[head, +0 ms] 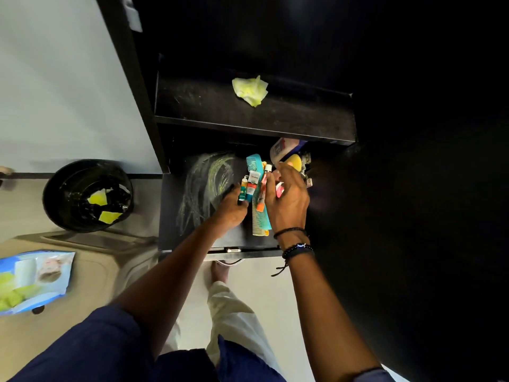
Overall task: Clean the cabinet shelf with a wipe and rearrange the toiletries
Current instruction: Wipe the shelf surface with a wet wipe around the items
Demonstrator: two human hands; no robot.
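Observation:
The black cabinet has two shelves. A crumpled yellow-green wipe (250, 90) lies on the upper shelf (209, 108). Wet streaks (206, 183) mark the left part of the lower shelf (176, 232). Toiletries are bunched at its right: a teal comb (260, 216), small tubes (248, 187), an orange-and-white tube (263, 190), a white bottle (283, 150) and a yellow item (295, 162). My left hand (231, 209) grips the small tubes from below. My right hand (289, 197) curls over the pile, its thumb pinching the orange-and-white tube; a pink item shows under the palm.
A black lined bin (88, 197) holding used yellow wipes stands on the floor at the left. A blue wipes packet (35, 279) lies on the steel sink counter (91, 271). The white wall is left of the cabinet. My leg and foot are below the shelf edge.

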